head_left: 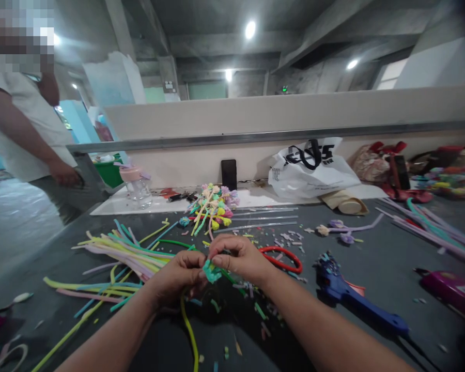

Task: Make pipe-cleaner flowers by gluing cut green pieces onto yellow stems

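Observation:
My left hand [182, 276] and my right hand [238, 258] meet at the middle of the table. Between their fingertips is a small teal-green pipe-cleaner flower [211, 272], pinched from both sides. A yellow-green pipe cleaner [189, 330] hangs down below my left hand; I cannot tell if it joins the flower. A red loop handle [284, 259] lies just beyond my right wrist, its other end hidden. Left of my hands, a pile of pastel pipe cleaners [120, 253] is spread out. Behind them lies a bunch of multicoloured pipe-cleaner flowers [213, 209].
To the right lie a blue glue gun [356, 299], a magenta device [451, 290] and purple flowers [346, 230]. At the back are a phone [229, 174], a clear bottle [137, 188] and a white bag [313, 173]. Cut scraps litter the dark table. A person [27, 119] stands at left.

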### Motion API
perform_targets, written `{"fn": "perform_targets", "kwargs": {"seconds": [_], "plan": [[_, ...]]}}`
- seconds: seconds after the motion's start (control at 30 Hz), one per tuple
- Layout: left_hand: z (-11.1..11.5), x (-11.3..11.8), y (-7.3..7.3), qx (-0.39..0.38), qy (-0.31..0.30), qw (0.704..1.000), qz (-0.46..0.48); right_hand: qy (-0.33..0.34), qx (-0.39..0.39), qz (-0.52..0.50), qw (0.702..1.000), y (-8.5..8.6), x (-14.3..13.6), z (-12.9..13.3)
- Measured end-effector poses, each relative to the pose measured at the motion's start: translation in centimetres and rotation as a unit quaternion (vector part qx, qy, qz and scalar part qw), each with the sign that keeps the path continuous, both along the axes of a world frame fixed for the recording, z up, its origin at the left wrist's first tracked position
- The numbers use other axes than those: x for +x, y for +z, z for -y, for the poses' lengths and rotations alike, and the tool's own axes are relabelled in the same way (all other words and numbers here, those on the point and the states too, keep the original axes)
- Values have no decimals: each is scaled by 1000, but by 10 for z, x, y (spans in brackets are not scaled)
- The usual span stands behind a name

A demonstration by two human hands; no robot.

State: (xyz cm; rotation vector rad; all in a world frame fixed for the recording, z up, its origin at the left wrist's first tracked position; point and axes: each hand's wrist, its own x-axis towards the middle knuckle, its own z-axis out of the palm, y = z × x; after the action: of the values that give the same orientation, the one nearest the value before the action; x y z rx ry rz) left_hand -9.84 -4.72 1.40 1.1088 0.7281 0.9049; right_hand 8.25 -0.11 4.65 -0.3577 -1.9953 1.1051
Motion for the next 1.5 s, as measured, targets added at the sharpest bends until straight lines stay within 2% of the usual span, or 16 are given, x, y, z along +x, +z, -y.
{"fn": "perform_targets", "kwargs": {"seconds": [0.13,0.33,0.43,0.57,0.83,1.0,1.2,1.5], "plan": [[-1,-1,-1,-5,13,1000,1,-20,19,14,1000,3,-1,1],[-4,-3,-2,8,21,1000,-2,-83,152,52,983,4,-2,1],[-5,-2,-3,-4,23,1000,-15,-99,188,65,975,1,-1,-1],[-4,0,-2,7,31,999,-21,-97,198,80,972,-1,1,-3],[-2,2,2,3,-12,999,-45,-55,197,63,977,3,0,-1],[-2,1,-1,-8,-2,1000,-20,-78,225,80,968,3,0,-1],[-2,2,-4,-20,2,999,28,-93,298,136,940,1,3,-3],[-3,2,-4,-19,-8,999,24,-98,297,138,940,-4,2,-4]]}}
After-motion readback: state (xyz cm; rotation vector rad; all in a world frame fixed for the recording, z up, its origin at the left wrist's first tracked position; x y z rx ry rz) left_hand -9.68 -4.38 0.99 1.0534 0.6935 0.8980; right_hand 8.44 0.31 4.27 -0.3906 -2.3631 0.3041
